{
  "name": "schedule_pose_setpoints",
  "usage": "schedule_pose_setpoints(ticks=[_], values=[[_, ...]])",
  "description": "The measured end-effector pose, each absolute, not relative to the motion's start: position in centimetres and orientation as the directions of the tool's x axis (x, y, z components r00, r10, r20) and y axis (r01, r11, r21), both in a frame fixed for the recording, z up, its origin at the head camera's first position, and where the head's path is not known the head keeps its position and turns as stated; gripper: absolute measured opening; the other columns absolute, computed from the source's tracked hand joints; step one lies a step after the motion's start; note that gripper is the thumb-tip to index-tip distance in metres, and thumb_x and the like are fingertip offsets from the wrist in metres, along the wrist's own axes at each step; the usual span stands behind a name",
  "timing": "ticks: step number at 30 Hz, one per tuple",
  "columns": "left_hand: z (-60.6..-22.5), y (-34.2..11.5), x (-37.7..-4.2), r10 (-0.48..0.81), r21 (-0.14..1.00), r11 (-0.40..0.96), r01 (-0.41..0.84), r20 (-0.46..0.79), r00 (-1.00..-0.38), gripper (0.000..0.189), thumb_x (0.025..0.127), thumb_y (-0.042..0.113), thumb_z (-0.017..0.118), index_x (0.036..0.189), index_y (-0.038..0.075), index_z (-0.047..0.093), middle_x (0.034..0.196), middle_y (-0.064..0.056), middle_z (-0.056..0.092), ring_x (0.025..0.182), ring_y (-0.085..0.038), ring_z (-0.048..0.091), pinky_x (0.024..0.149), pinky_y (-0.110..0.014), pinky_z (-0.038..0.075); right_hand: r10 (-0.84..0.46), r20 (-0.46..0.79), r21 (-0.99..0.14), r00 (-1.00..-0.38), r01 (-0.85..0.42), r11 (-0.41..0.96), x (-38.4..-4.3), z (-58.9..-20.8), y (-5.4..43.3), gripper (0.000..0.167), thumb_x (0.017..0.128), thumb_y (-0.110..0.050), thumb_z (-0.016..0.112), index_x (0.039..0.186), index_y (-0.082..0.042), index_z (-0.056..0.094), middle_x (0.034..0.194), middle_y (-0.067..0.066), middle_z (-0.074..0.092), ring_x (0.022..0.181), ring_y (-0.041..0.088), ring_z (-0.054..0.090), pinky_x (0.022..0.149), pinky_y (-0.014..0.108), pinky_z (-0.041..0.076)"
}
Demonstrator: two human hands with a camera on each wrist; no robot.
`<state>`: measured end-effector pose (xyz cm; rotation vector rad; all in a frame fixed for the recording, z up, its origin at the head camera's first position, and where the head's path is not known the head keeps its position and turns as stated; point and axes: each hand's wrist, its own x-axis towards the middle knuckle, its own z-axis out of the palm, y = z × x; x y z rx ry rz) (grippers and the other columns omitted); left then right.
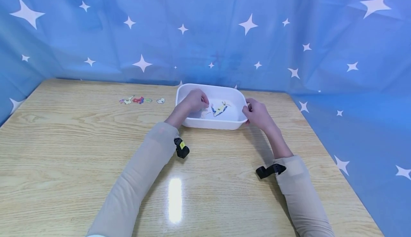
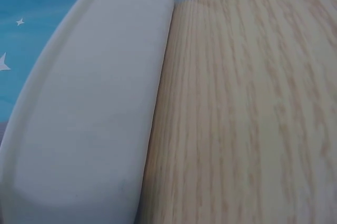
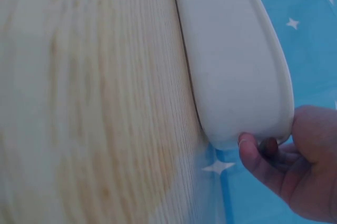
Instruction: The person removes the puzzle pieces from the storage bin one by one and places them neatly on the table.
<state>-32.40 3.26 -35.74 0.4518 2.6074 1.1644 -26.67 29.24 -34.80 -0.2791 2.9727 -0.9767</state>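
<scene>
A white plastic tub (image 1: 211, 124) stands on the table near its back edge. My left hand (image 1: 194, 101) reaches over the tub's left side, fingers bent down inside it; whether they pinch anything is too small to see. Under those fingers lies a pale, small piece (image 1: 204, 113). Beside it on the tub's floor are blue and yellow flat cutout pieces (image 1: 219, 109). At the right end my right hand (image 1: 257, 113) grips the rim, thumb over the edge. In the right wrist view its fingers (image 3: 258, 161) curl under the rim of the tub (image 3: 239, 66).
Left of the tub, several small colourful cutouts lie in a row, among them a red and blue one (image 1: 138, 100) and a pale one (image 1: 161, 101). A blue star-patterned cloth (image 1: 199, 44) hangs behind the wooden table (image 1: 80, 151).
</scene>
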Motion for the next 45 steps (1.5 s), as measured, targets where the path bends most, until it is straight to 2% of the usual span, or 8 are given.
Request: schedule_pose_setpoints(ticks=[5, 10, 17, 24, 30, 37, 40, 45], values=[[-35.5, 3.1, -32.2, 0.379, 0.771, 0.612, 0.175, -0.092, -0.921, 0.013, 0.099, 0.009, 0.066, 0.104, 0.001, 0.075, 0.102, -0.011, 0.066, 0.086, -0.021, 0.058, 0.073, -0.026, 0.047, -0.166, 0.053, -0.584, -0.985, -0.166, 0.795, -26.6, -34.7, 29.2, 0.043, 0.103, -0.01, 0.044, 0.141, 0.012, 0.045, 0.086, 0.027, 0.064, 0.059, 0.029, 0.067, 0.053, 0.028, 0.054], [-35.4, 3.2, -32.2, 0.367, 0.782, 0.597, 0.18, -0.066, -0.928, 0.014, 0.099, 0.01, 0.066, 0.102, 0.0, 0.075, 0.095, -0.011, 0.068, 0.079, -0.018, 0.058, 0.068, -0.023, 0.046, -0.166, 0.053, -0.587, -0.985, -0.166, 0.792, -26.6, -34.7, 29.2, 0.043, 0.103, -0.009, 0.044, 0.141, 0.012, 0.045, 0.087, 0.027, 0.064, 0.061, 0.033, 0.067, 0.052, 0.028, 0.054], [-35.5, 3.1, -32.5, 0.351, 0.809, 0.549, 0.212, 0.007, -0.936, 0.016, 0.1, 0.015, 0.065, 0.104, 0.003, 0.075, 0.1, -0.01, 0.069, 0.082, -0.019, 0.059, 0.07, -0.025, 0.046, -0.171, 0.056, -0.592, -0.984, -0.17, 0.788, -26.6, -34.9, 29.2, 0.044, 0.103, -0.01, 0.044, 0.141, 0.013, 0.044, 0.087, 0.026, 0.064, 0.061, 0.033, 0.067, 0.052, 0.029, 0.054], [-35.2, 3.0, -32.1, 0.346, 0.854, 0.472, 0.22, 0.05, -0.937, 0.015, 0.1, 0.013, 0.064, 0.101, 0.002, 0.073, 0.089, -0.012, 0.07, 0.071, -0.016, 0.063, 0.064, -0.023, 0.048, -0.175, 0.058, -0.593, -0.983, -0.175, 0.786, -26.6, -34.9, 29.2, 0.045, 0.103, -0.01, 0.044, 0.142, 0.013, 0.043, 0.085, 0.025, 0.064, 0.06, 0.031, 0.066, 0.054, 0.031, 0.055], [-34.7, 2.6, -31.4, 0.339, 0.884, 0.411, 0.221, 0.077, -0.938, 0.015, 0.101, 0.009, 0.063, 0.102, -0.002, 0.073, 0.088, -0.012, 0.071, 0.073, -0.016, 0.067, 0.07, -0.025, 0.055, -0.175, 0.063, -0.59, -0.983, -0.178, 0.787, -26.7, -34.9, 29.2, 0.044, 0.103, -0.01, 0.044, 0.141, 0.013, 0.044, 0.083, 0.023, 0.064, 0.059, 0.03, 0.066, 0.054, 0.032, 0.056], [-34.1, 1.3, -30.5, 0.308, 0.94, 0.3, 0.163, 0.066, -0.949, 0.014, 0.1, 0.008, 0.063, 0.105, -0.003, 0.071, 0.092, -0.015, 0.069, 0.081, -0.025, 0.07, 0.085, -0.043, 0.058, -0.175, 0.064, -0.59, -0.983, -0.178, 0.788, -26.6, -34.9, 29.1, 0.044, 0.103, -0.009, 0.045, 0.141, 0.013, 0.044, 0.082, 0.023, 0.064, 0.06, 0.034, 0.067, 0.054, 0.035, 0.056], [-34.0, 0.6, -30.3, 0.303, 0.952, 0.268, 0.146, 0.061, -0.951, 0.014, 0.099, 0.008, 0.065, 0.105, -0.003, 0.07, 0.092, -0.015, 0.069, 0.088, -0.033, 0.071, 0.087, -0.045, 0.058, -0.175, 0.061, -0.586, -0.983, -0.177, 0.791, -26.7, -34.9, 29.1, 0.044, 0.103, -0.01, 0.044, 0.142, 0.013, 0.044, 0.083, 0.023, 0.064, 0.061, 0.034, 0.067, 0.056, 0.038, 0.057], [-33.8, -0.4, -29.8, 0.298, 0.952, 0.26, 0.159, 0.078, -0.951, 0.014, 0.099, 0.009, 0.066, 0.106, -0.002, 0.07, 0.092, -0.015, 0.07, 0.09, -0.034, 0.071, 0.086, -0.045, 0.058, -0.17, 0.056, -0.584, -0.984, -0.17, 0.793, -26.8, -35.0, 29.2, 0.045, 0.104, -0.012, 0.044, 0.142, 0.011, 0.044, 0.082, 0.022, 0.064, 0.06, 0.032, 0.067, 0.057, 0.041, 0.058]])
